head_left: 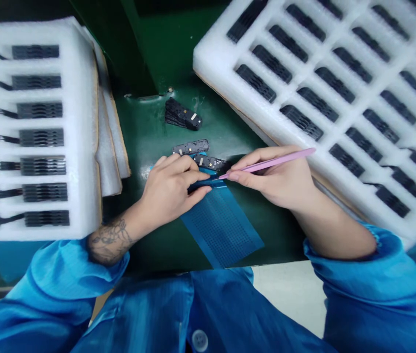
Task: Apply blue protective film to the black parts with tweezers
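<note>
Now, right hand (274,176) pinches pink tweezers (270,165) narrowly;
left hand (169,189) covers a blue mesh sheet (222,228), grip unclear; black plastic modules (208,163) at twelve o'clock; white foam trays (213,61) at ten and two.

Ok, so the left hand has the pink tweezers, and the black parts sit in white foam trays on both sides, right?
No: the pink tweezers are in the right hand, not the left hand; the head view shows it. The rest stands: the black parts sit in white foam trays on both sides.
</note>
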Action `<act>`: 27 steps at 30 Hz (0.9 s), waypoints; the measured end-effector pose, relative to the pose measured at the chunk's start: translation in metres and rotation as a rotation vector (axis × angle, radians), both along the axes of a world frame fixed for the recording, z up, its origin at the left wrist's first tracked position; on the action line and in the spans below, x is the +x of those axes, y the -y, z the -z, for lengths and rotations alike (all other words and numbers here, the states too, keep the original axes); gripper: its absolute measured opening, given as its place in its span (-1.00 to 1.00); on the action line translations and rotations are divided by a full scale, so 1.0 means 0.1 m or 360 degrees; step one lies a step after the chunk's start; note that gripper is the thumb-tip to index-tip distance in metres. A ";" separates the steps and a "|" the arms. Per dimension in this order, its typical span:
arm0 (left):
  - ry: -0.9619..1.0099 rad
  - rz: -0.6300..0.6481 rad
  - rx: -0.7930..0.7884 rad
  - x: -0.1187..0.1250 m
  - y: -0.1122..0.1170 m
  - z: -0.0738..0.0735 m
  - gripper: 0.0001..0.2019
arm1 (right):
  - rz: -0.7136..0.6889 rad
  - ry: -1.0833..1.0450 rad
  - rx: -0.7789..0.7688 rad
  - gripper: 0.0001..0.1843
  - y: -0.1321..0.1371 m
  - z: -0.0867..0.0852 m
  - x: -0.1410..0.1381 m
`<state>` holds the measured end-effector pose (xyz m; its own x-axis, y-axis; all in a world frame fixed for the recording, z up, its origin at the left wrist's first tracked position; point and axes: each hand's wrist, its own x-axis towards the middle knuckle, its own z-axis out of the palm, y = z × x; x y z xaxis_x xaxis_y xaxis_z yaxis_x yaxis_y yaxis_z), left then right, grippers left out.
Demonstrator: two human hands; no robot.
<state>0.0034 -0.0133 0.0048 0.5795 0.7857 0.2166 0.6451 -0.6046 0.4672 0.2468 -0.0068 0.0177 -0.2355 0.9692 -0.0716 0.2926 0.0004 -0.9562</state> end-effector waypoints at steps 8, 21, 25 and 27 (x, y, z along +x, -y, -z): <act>0.0326 -0.0014 -0.0051 -0.01 0.00 -0.02 -0.88 | -0.0011 -0.0152 -0.0074 -0.79 0.00 0.02 0.00; 0.0257 -0.0297 0.0286 -0.03 -0.03 -0.09 -0.89 | 0.0020 -0.0216 0.0006 -0.85 0.01 0.00 -0.04; -0.0161 -0.0370 0.0327 -0.09 -0.12 -0.05 -0.81 | 0.0159 -0.0342 -0.0008 -0.80 0.02 0.02 -0.08; -0.0240 -0.0337 0.0306 -0.11 -0.16 -0.03 -0.85 | 0.0228 -0.0468 -0.0027 -0.79 0.02 0.05 -0.10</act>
<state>-0.0078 0.0024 0.0078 0.4442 0.8453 0.2970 0.8194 -0.5173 0.2468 0.2368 -0.0088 0.0131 -0.1100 0.9932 -0.0374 -0.0002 -0.0376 -0.9993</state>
